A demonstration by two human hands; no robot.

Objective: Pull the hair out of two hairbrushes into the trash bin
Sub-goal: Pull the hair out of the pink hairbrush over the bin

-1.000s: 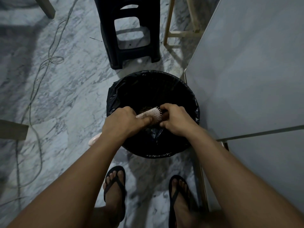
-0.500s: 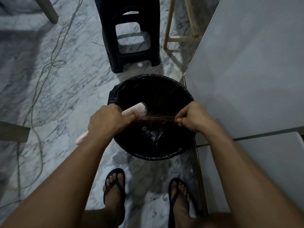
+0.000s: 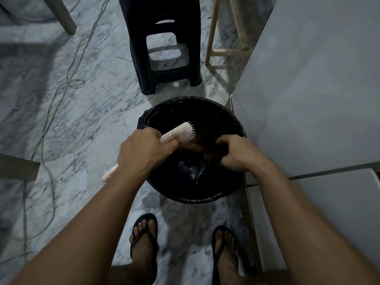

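Observation:
A round trash bin [image 3: 209, 199] lined with a black bag stands on the floor in front of my feet. My left hand [image 3: 141, 153] grips a pale pink hairbrush [image 3: 181, 133] by its neck, holding the bristled head over the bin's left side; the handle end sticks out below my wrist. My right hand [image 3: 238, 154] is closed on a clump of brown hair [image 3: 202, 149] that stretches from the bristles toward my fingers, above the bin's opening. No other brush is in sight.
A black plastic stool [image 3: 164, 48] stands just beyond the bin. A grey table [image 3: 308, 89] fills the right side, its edge touching the bin's rim. Wooden legs [image 3: 213, 33] rise behind. A cable [image 3: 67, 85] snakes over the marble floor at left.
My hands started together at the brush head. The right hand pulled a strand of hair out to the right, and now it has dropped lower over the bin, still holding the hair.

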